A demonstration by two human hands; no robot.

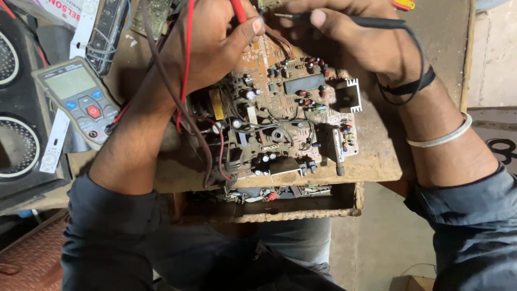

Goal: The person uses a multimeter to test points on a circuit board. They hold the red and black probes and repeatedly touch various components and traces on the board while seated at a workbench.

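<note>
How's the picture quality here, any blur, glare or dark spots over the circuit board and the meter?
Head view: circuit board sharp and evenly lit; left hand with the red probe and right hand with the black probe slightly soft near the top edge; multimeter screen shows mild pale glare; open drawer below sits in shadow.

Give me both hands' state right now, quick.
Left hand: closed around the red probe, over the circuit board.
Right hand: closed around the black probe, its tip pointing left.
</note>
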